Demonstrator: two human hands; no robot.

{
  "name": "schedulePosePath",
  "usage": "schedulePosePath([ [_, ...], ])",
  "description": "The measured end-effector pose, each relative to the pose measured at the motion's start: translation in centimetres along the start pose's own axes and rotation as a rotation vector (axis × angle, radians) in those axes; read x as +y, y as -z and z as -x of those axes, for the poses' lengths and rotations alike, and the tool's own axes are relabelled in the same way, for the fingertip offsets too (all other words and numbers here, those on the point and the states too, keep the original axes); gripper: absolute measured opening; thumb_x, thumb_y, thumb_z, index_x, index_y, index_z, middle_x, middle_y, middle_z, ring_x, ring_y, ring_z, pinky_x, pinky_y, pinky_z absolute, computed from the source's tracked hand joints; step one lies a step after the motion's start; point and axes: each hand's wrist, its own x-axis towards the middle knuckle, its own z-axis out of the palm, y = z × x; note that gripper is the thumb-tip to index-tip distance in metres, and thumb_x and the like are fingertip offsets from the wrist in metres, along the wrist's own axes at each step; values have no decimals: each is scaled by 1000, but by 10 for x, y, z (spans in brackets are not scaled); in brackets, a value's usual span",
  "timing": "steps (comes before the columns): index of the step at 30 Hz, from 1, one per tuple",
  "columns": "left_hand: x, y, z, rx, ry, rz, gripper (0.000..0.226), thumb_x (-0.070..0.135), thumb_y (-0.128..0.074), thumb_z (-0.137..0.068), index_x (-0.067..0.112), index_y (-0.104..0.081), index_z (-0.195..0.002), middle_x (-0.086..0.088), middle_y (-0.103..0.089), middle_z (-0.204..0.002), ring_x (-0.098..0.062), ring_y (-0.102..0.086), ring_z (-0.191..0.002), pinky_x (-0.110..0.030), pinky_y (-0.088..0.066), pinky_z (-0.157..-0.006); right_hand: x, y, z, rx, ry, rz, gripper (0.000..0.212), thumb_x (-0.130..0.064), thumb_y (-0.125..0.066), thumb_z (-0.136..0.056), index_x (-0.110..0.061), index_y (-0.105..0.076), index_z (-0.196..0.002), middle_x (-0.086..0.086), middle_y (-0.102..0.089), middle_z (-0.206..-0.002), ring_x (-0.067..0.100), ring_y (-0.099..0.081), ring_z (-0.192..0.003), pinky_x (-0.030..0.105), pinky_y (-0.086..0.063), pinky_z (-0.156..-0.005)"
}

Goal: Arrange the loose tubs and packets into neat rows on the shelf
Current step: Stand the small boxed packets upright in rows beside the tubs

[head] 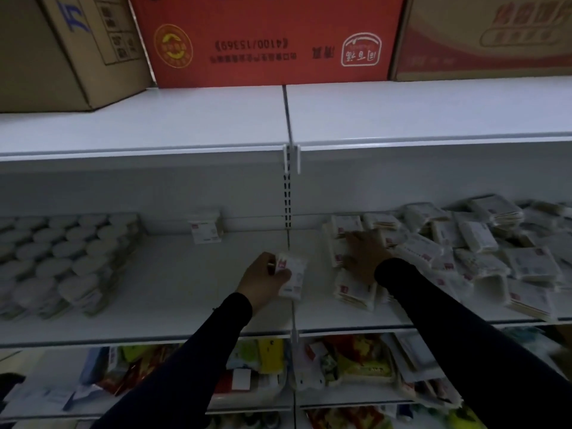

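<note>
My left hand (pixel 263 278) grips a white packet with a red mark (pixel 292 275), held just above the white shelf (pixel 185 292) near its middle seam. My right hand (pixel 365 253) lies flat on a jumbled heap of similar white packets (pixel 464 252) covering the shelf's right half. A stack of the same packets (pixel 354 292) lies just below that hand. White round tubs (pixel 62 264) stand in stacked rows on the shelf's left end. One lone packet (pixel 205 229) leans against the back wall.
An upper shelf (pixel 402 119) carries a red carton (pixel 266 38) and brown cartons (pixel 55 51). A slotted upright (pixel 287 193) divides the bays. Colourful packets (pixel 356 360) fill the lower shelf. Bare shelf surface lies between the tubs and my left hand.
</note>
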Motion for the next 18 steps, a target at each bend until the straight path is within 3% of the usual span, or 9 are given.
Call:
schedulePosePath([
  [3, -9, 10, 0, -5, 19, 86, 13, 17, -59, -95, 12, -52, -105, 0, -59, -96, -8, -55, -78, -15, -43, -57, -11, 8, 6, -2, -74, -29, 76, -49, -57, -89, -15, -26, -149, 18, -23, -150, 33, -27, -138, 35, -23, -112],
  [5, -13, 11, 0, -17, 29, 142, 12, 15, -58, -95, 13, -53, -106, -2, -61, -100, -10, -58, -83, -17, -47, -62, -17, 12, 13, 40, -136, -173, 72, -42, -66, -84, -16, -36, -144, 17, -24, -146, 30, -34, -134, 30, -31, -106],
  [7, -16, 11, -1, -46, 53, 208, 15, 15, -59, -94, 14, -54, -108, -7, -64, -109, -19, -63, -94, -32, -56, -81, -18, 16, 20, 106, -211, -360, 60, -30, -71, -82, -13, -47, -133, 12, -38, -137, 29, -48, -119, 29, -40, -92],
  [9, -17, 10, -2, -73, 56, 227, 15, 15, -59, -94, 14, -57, -109, -9, -65, -113, -25, -64, -101, -44, -53, -93, -18, 20, 29, 183, -292, -609, 50, -25, -72, -82, -12, -52, -125, 4, -51, -119, 25, -55, -99, 27, -44, -77],
  [12, -15, 6, -4, -100, 55, 288, 14, 14, -56, -96, 13, -59, -110, -8, -65, -113, -24, -64, -100, -37, -54, -87, -23, 21, 43, 286, -367, -1022, 40, -20, -71, -84, -9, -57, -120, 4, -61, -109, 21, -60, -88, 29, -49, -71],
  [15, -10, -3, -4, -137, 80, 428, 23, 15, -59, -95, 14, -56, -118, -6, -64, -116, -21, -64, -101, -30, -54, -81, -44, 11, 60, 245, -350, -1471, 11, -11, -63, -88, -9, -67, -99, 13, -69, -98, 23, -64, -78, 30, -52, -69],
  [16, -9, -6, -4, -152, 100, 481, 31, 20, -63, -91, 14, -55, -120, -7, -64, -120, -23, -64, -103, -35, -55, -86, -53, 6, 65, 210, -357, -1569, 8, -9, -62, -89, -11, -68, -93, 13, -70, -94, 23, -65, -78, 33, -53, -73],
  [18, -12, -14, -8, -194, 139, 627, 51, 31, -71, -81, 15, -54, -126, -11, -63, -127, -29, -65, -109, -48, -52, -95, -68, -7, 73, 163, -390, -1658, 13, -12, -66, -87, -8, -69, -99, 10, -72, -92, 22, -68, -80, 33, -56, -75],
])
